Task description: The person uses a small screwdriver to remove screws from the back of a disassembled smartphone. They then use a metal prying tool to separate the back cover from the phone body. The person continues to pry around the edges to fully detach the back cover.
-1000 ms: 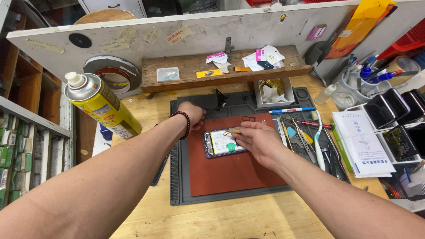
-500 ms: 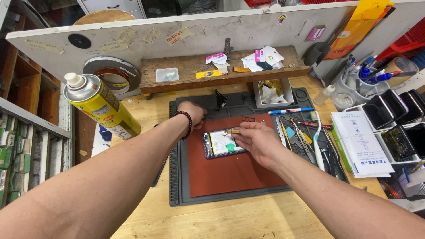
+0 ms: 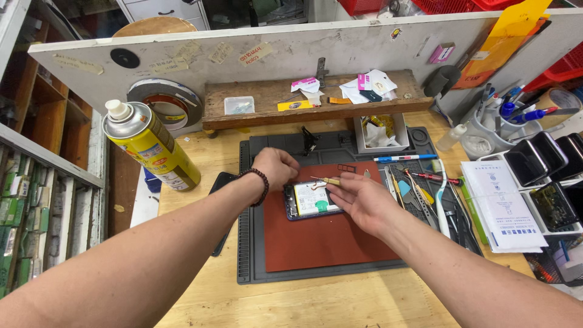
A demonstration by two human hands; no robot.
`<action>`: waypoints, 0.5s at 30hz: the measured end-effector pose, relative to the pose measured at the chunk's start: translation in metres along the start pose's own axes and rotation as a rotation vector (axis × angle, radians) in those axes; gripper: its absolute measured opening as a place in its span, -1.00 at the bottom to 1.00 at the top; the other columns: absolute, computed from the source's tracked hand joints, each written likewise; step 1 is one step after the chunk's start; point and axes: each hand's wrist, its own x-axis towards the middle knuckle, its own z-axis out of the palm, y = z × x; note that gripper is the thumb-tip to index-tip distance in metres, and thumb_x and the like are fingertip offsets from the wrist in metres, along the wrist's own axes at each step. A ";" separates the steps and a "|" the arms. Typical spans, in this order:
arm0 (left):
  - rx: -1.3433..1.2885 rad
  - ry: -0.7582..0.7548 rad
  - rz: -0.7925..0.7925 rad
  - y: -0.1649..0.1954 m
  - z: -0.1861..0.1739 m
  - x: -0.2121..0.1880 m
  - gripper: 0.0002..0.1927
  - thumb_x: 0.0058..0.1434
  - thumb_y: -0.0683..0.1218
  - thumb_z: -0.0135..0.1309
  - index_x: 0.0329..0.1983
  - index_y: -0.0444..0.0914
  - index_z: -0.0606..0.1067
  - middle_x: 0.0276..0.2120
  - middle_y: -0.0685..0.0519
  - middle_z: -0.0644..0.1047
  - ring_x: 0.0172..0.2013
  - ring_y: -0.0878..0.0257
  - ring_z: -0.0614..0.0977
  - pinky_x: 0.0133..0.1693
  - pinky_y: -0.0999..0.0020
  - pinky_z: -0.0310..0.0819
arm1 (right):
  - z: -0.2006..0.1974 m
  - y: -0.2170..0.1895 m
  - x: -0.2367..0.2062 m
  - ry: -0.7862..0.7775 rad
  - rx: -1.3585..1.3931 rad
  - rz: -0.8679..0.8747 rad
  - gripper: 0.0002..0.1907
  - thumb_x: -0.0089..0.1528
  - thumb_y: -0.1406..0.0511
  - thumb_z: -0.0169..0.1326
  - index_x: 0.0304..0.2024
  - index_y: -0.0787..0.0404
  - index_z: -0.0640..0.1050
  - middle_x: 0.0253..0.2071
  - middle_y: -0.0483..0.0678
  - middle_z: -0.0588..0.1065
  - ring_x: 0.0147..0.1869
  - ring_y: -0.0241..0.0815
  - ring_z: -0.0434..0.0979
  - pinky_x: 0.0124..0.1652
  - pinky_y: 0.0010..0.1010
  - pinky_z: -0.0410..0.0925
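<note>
The left hand steadies the opened phone at its far-left corner; the right hand pinches a thin tool over it; keep the tip low and pressure light.

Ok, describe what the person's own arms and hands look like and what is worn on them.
Both forearms are bare, with no sleeves in view and no gloves. The left hand has a bracelet of dark round beads around its wrist. The right hand wears nothing: no ring, watch or band shows. No cables or markings show on either arm.
</note>
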 end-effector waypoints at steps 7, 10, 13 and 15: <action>0.385 0.099 0.412 0.000 0.020 -0.046 -0.82 0.12 -0.15 0.19 -0.22 -0.22 0.70 -0.20 -0.05 0.64 -0.16 0.07 0.68 -0.06 0.20 0.56 | -0.007 0.003 0.009 0.010 0.083 0.031 -0.63 0.31 0.44 -0.04 0.18 0.31 0.32 0.10 0.17 0.46 0.22 0.02 0.54 0.24 -0.17 0.42; 0.452 0.158 0.448 0.000 0.025 -0.053 -0.84 0.17 -0.12 0.14 -0.26 -0.20 0.70 -0.17 -0.05 0.59 -0.13 0.01 0.63 -0.05 0.13 0.52 | -0.008 0.004 0.011 0.006 0.075 0.030 -0.63 0.31 0.43 -0.03 0.17 0.30 0.33 0.09 0.16 0.47 0.22 0.01 0.54 0.24 -0.17 0.42; 0.529 0.174 0.481 -0.004 0.030 -0.051 -0.83 0.24 -0.14 0.06 -0.24 -0.24 0.65 -0.15 -0.08 0.56 -0.10 -0.03 0.61 -0.05 0.10 0.51 | -0.009 0.005 0.012 -0.010 0.069 0.021 -0.63 0.31 0.43 -0.03 0.17 0.30 0.33 0.09 0.15 0.47 0.22 0.01 0.54 0.24 -0.15 0.42; 0.594 0.191 0.601 -0.008 0.034 -0.044 -0.84 0.19 -0.21 0.03 -0.25 -0.32 0.61 -0.16 -0.11 0.55 -0.07 -0.06 0.59 -0.09 0.05 0.50 | -0.009 0.005 0.013 -0.005 0.065 0.021 -0.63 0.31 0.43 -0.02 0.17 0.31 0.33 0.09 0.15 0.46 0.21 0.03 0.55 0.24 -0.14 0.42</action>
